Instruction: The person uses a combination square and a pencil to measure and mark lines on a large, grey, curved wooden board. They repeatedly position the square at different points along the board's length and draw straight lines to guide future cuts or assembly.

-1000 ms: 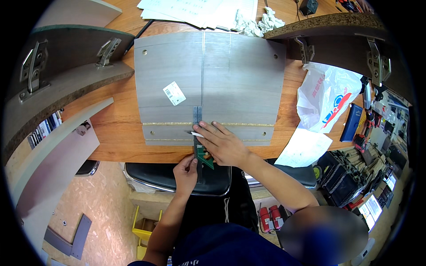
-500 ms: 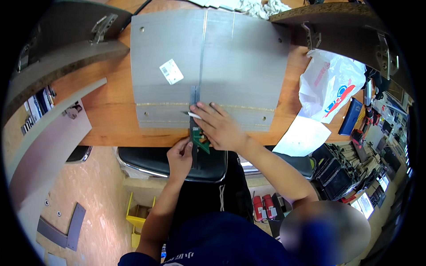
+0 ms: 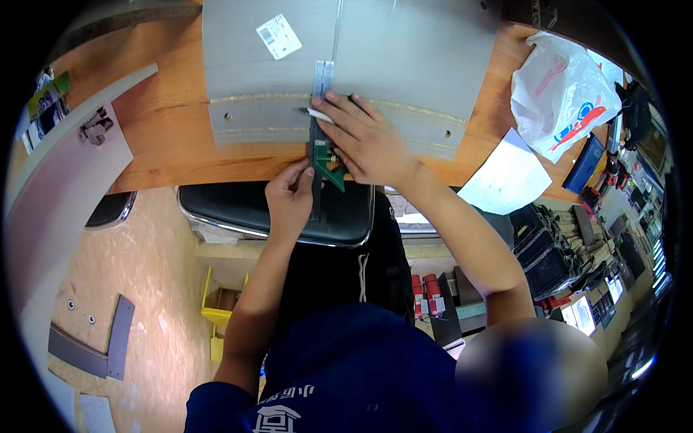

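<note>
A combination square with a steel blade (image 3: 315, 189) and green head (image 3: 330, 167) lies across the near edge of a grey panel (image 3: 411, 65). My left hand (image 3: 290, 198) pinches the blade's near end between thumb and finger, just off the table edge. A slim white pen (image 3: 318, 115) with a dark tip is held in my right hand (image 3: 372, 141), its tip beside the blade's left edge. The fingers of that hand rest on the blade and panel, close by the green head. The panel bears a white label (image 3: 279, 37), yellowish lines and a lengthwise groove.
The panel lies on a wooden table (image 3: 162, 155). To the right are a white plastic bag (image 3: 567, 94), a paper sheet (image 3: 505, 173) and a blue flat case (image 3: 584, 163). A black seat (image 3: 216, 206) sits below the table edge. A hinged board (image 3: 79, 159) stands at left.
The view has shifted, so the table and panel sit higher in the picture. Both hands, the pen and the combination square keep about the same places on the panel.
</note>
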A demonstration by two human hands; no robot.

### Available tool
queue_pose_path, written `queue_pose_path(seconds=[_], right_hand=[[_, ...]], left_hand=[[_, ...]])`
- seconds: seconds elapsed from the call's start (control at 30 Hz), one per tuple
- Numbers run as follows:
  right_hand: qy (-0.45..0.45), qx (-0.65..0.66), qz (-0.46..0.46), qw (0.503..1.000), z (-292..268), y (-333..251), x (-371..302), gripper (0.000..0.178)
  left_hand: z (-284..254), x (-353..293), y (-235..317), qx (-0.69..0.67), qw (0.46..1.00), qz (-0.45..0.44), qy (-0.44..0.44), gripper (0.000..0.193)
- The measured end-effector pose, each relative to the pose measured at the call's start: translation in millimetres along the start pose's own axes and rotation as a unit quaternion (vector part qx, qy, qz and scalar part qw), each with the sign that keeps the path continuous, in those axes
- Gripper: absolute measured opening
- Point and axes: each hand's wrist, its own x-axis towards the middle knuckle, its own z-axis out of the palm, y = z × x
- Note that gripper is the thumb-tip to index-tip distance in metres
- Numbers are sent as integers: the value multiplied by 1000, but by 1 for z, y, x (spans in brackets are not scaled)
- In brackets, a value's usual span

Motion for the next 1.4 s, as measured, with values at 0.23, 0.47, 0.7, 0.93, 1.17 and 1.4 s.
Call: queue_pose_path(seconds=[0.23,0.47,0.7,0.93,1.17,1.4], right_hand=[[-5,-38,-6,999,1,4,0,53],[-8,-28,4,1000,1,2,0,53],[6,-44,1,999,1,1,0,51],[8,-31,2,999,2,1,0,51],[11,-21,-1,1000,1,2,0,51],[10,-35,-10,999,1,2,-1,55]], left_hand=[[2,3,13,-15,1000,12,-13,22],[6,7,20,-28,1000,11,-7,21],[4,9,17,-33,999,20,-21,22],[3,10,14,-3,999,20,-25,23],[4,10,15,-13,999,33,-26,21],[1,12,16,-11,999,10,-37,20]])
